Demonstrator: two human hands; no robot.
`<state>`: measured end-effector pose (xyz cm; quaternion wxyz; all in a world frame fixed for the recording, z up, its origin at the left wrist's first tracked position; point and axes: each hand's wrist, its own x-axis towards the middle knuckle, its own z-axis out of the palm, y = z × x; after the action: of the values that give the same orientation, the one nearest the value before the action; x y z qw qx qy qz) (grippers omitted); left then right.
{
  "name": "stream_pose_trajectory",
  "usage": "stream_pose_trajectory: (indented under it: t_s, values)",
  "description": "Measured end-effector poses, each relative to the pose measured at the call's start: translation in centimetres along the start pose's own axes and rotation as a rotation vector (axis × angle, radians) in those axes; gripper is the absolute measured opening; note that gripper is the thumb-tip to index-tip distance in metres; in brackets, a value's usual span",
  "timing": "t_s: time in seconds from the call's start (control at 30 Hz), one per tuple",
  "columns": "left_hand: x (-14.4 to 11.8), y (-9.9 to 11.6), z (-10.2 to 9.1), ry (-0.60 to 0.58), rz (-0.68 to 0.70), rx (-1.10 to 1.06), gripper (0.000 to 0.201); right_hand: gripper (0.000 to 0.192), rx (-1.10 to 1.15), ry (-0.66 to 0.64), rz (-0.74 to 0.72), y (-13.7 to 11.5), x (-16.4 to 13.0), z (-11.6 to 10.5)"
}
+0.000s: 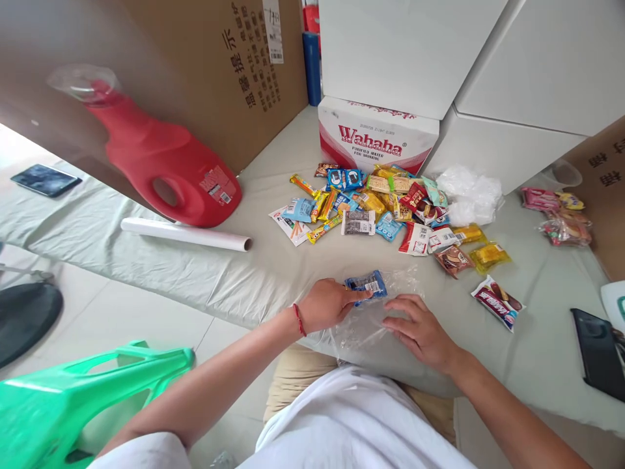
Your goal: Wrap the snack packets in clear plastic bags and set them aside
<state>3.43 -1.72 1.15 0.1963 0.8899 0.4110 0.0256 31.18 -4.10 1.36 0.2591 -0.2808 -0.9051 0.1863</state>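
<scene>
My left hand (326, 305), with a red cord at its wrist, is closed on a small blue snack packet (364, 284) with a white barcode label. One finger stretches across the packet's lower edge. Beneath and beside the packet a clear plastic bag (359, 332) lies crumpled at the table's front edge. My right hand (424, 333) is at the bag's right side, fingers apart and slightly bent; its thumb is mostly hidden. Farther back spreads a pile of wrapped snacks (359, 221) in many colours. A single dark red and white snack packet (498, 303) lies to the right.
Behind the snacks stands a white and red water carton (378, 138), beside crumpled white plastic bags (471, 195). To the left are a red detergent bottle (170, 163) and a white roll (185, 234). A black phone (600, 352) lies right; a green stool (97, 397) stands below left.
</scene>
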Motion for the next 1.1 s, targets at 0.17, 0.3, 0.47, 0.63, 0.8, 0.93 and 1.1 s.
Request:
stream_pose_trajectory:
  t_s: [0.17,0.3,0.47,0.63,0.8,0.93,1.1]
  values:
    - [0.4,0.6,-0.4,0.002,0.018,0.012,0.046,0.019,0.095,-0.007,0.025,0.3,5.7,-2.0]
    - [0.6,0.8,-0.6,-0.002,-0.016,0.025,0.044,0.020,0.049,-0.071,0.008,0.6,7.4,-3.9]
    - [0.7,0.8,-0.3,-0.009,-0.018,0.006,0.043,0.020,-0.086,-0.077,0.042,-0.5,1.1,-3.9]
    - [0.9,0.5,0.0,-0.002,-0.033,-0.027,0.043,0.016,-0.173,0.024,0.145,-1.9,-6.6,0.8]
    - [1.1,0.4,0.1,0.002,-0.027,-0.018,0.045,0.033,-0.328,0.099,0.256,-1.1,-5.9,3.7]
    - [1.0,0.6,0.0,0.003,-0.033,0.005,0.044,0.022,-0.362,0.124,0.226,0.0,-3.4,3.0]
    - [0.9,0.7,0.2,0.007,-0.036,-0.021,0.046,0.015,-0.230,0.160,0.232,-0.7,-3.8,-1.4]
